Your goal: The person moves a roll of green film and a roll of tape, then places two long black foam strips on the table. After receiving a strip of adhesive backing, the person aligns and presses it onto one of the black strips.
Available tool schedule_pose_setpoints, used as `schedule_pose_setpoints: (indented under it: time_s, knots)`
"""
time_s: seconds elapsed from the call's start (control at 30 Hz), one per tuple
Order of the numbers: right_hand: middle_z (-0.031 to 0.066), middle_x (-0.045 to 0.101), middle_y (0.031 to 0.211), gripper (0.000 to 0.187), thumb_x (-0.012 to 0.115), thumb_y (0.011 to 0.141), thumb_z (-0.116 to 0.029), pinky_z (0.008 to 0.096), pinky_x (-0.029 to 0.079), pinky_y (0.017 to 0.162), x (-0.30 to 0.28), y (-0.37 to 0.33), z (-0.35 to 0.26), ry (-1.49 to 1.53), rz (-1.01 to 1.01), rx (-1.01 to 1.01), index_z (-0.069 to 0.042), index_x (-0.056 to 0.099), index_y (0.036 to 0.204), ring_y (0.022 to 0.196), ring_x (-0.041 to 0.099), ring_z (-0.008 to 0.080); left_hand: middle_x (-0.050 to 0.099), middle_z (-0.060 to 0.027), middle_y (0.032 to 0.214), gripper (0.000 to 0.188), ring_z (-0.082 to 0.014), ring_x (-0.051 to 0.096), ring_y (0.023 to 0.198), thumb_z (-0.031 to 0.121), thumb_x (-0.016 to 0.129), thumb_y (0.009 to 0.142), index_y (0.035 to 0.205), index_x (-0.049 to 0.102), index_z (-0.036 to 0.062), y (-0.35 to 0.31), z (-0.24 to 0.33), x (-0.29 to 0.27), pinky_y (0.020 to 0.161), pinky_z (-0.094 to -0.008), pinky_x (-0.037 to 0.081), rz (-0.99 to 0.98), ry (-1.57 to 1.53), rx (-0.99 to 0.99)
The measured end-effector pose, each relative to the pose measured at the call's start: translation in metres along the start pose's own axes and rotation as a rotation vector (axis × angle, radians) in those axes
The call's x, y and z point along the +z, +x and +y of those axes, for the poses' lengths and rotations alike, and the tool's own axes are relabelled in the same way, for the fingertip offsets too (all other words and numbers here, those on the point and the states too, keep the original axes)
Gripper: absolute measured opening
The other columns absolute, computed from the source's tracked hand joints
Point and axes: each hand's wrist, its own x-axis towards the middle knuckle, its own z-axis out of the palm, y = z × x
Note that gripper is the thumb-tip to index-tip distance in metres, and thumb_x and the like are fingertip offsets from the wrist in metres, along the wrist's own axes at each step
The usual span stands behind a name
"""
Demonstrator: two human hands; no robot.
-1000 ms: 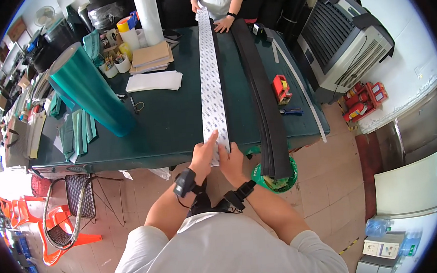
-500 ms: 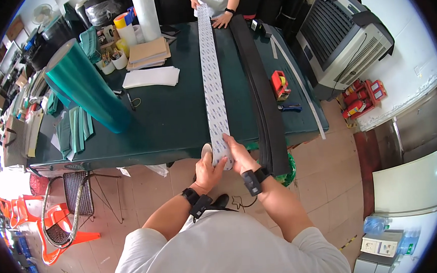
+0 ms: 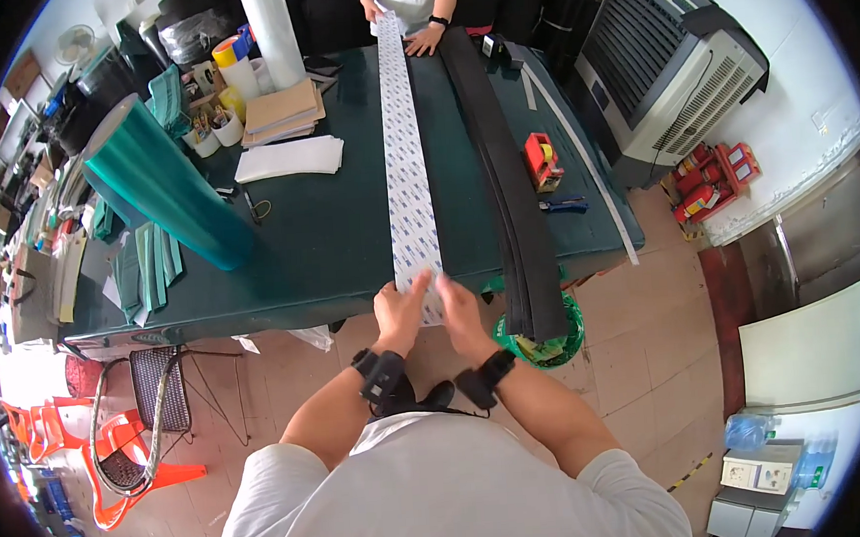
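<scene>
A long white strip with a small repeated blue print (image 3: 407,171) runs from the far side of the table over its near edge. My left hand (image 3: 399,318) is closed on the strip's near end, thumb lying on top and fingers underneath. On the opposite edge my right hand (image 3: 463,318) grips the same end, its fingertips smeared by motion. The strip's tip shows between my hands. At the far end, a co-worker's one hand (image 3: 372,10) holds the strip, and the other hand (image 3: 425,39) rests on the table beside it.
Black strips (image 3: 509,195) lie stacked to the right, overhanging a green-lined bin (image 3: 565,344). Beyond are a red tape dispenser (image 3: 543,161) and a blue-handled tool (image 3: 566,204). Leftward on the dark green table (image 3: 320,236) stand a teal roll (image 3: 169,191), paper sheets (image 3: 290,157) and scissors (image 3: 259,209).
The view has shifted slightly. My left hand's thumb now lies flatter along the strip. My right hand has moved and its fingertips blur. The co-worker's hands stay at the far end.
</scene>
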Motion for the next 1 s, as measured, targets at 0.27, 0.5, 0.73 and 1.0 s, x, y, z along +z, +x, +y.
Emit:
schedule_pose_setpoints:
  time_s: [0.27, 0.5, 0.73, 1.0]
  knots:
    - [0.0085, 0.072, 0.085, 0.049, 0.068, 0.093, -0.047, 0.0352, 0.051, 0.063, 0.002, 0.032, -0.025, 0.143, -0.014, 0.300, 0.001, 0.073, 0.098, 0.069, 0.066, 0.0197, 0.073, -0.0233, 0.095, 0.050, -0.0290, 0.074, 0.090, 0.033, 0.077, 0.087, 0.110, 0.065, -0.0099, -0.025, -0.005, -0.004, 0.075, -0.0389, 0.056, -0.047, 0.486, 0.642]
    - [0.0118, 0.070, 0.075, 0.053, 0.071, 0.091, -0.046, 0.0370, 0.051, 0.062, 0.005, 0.006, 0.002, -0.426, 0.189, -0.015, 0.007, 0.071, 0.089, 0.065, 0.066, 0.0231, 0.072, -0.0172, 0.083, 0.056, -0.0254, 0.071, 0.072, 0.040, 0.074, 0.089, 0.109, 0.063, -0.0100, 0.007, 0.010, 0.005, 0.066, -0.0390, 0.056, -0.052, -0.262, -0.189]
    - [0.0118, 0.070, 0.073, 0.055, 0.068, 0.092, -0.048, 0.0373, 0.051, 0.063, 0.011, -0.009, 0.004, -0.542, 0.189, -0.337, 0.007, 0.070, 0.088, 0.065, 0.066, 0.0245, 0.071, -0.0153, 0.079, 0.059, -0.0242, 0.070, 0.070, 0.043, 0.072, 0.091, 0.112, 0.061, -0.0103, 0.017, 0.001, 0.003, 0.066, -0.0390, 0.055, -0.020, -0.057, -0.075]
    - [0.0119, 0.070, 0.077, 0.058, 0.064, 0.092, -0.055, 0.0376, 0.050, 0.066, 0.012, 0.034, -0.033, 0.235, -0.008, 0.379, 0.002, 0.072, 0.087, 0.069, 0.067, 0.0244, 0.069, -0.0257, 0.086, 0.053, -0.0392, 0.070, 0.074, 0.041, 0.068, 0.093, 0.109, 0.061, -0.0099, -0.016, -0.019, -0.002, 0.067, -0.0425, 0.055, 0.074, 0.554, 0.728]
